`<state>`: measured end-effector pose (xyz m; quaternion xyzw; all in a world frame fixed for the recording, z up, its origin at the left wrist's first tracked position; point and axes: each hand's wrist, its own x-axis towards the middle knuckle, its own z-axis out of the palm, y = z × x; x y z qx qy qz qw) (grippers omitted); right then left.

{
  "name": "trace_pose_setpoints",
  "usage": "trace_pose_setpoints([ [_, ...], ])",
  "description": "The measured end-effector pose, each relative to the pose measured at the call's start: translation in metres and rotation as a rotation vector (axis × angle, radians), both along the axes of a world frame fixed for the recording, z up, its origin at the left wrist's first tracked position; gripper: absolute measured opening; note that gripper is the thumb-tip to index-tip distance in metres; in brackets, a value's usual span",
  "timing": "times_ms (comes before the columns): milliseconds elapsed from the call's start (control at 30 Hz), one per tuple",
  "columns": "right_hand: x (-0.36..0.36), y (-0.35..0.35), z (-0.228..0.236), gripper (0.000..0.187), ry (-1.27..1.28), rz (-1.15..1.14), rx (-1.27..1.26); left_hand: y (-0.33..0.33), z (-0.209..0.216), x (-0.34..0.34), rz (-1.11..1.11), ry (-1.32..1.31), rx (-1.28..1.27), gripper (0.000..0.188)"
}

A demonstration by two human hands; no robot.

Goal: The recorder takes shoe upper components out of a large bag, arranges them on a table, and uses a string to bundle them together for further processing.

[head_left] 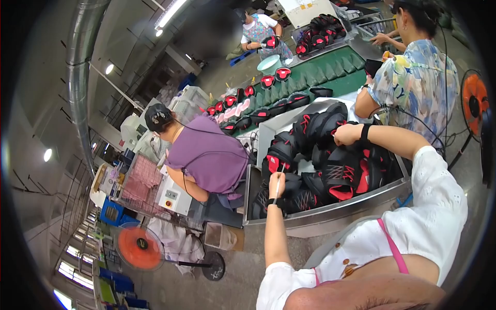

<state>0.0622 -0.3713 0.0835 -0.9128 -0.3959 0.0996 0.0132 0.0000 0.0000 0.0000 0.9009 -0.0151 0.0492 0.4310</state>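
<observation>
The left hand (pixel 277 183) is clasping a slim white tool (pixel 282 169) at a black-and-red shoe (pixel 280 151) in the metal bin (pixel 321 213); the right hand (pixel 350 134) is meeting another shoe (pixel 326 125), its grip unclear. Guiding the tip lightly is probably working best.

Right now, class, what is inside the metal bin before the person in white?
The metal bin holds heaped black-and-red shoe pieces, some with criss-cross lines. Whatever lies beneath the top ones is covered from view.
</observation>
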Motion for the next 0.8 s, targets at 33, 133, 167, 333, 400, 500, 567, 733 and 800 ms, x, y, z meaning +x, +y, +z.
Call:
trace_pose_setpoints([
  [33,-0.012,0.004,-0.003,0.018,-0.047,0.019,0.033,-0.005,0.014,-0.03,-0.039,-0.248,0.178,0.022],
  [133,-0.021,0.027,0.041,0.016,-0.157,0.099,0.169,-0.021,0.044,-0.073,-0.057,-0.339,0.228,0.021],
  [167,-0.051,0.047,0.047,0.016,-0.136,0.104,0.298,-0.015,0.043,-0.103,-0.153,-0.355,0.329,0.025],
  [333,-0.212,0.105,0.067,0.018,0.094,0.386,0.275,-0.088,0.073,-0.222,-0.256,-0.202,-0.144,0.086],
  [400,-0.272,0.123,0.036,0.02,0.387,0.599,0.295,-0.098,0.043,-0.239,-0.364,-0.415,-0.04,0.065],
  [500,-0.34,0.144,-0.024,0.017,0.654,0.882,0.194,-0.102,-0.011,-0.279,-0.596,-0.413,0.171,0.036],
  [567,-0.374,0.129,-0.07,0.023,0.612,0.761,0.103,-0.117,-0.056,-0.317,-0.629,-0.205,0.003,0.023],
  [733,-0.417,0.071,-0.066,0.026,0.574,0.276,0.091,-0.118,-0.105,-0.424,-0.453,0.432,-0.259,0.023],
  [800,-0.428,0.043,-0.073,0.027,0.716,0.265,0.156,-0.099,-0.171,-0.445,-0.546,0.592,-0.258,0.029],
])
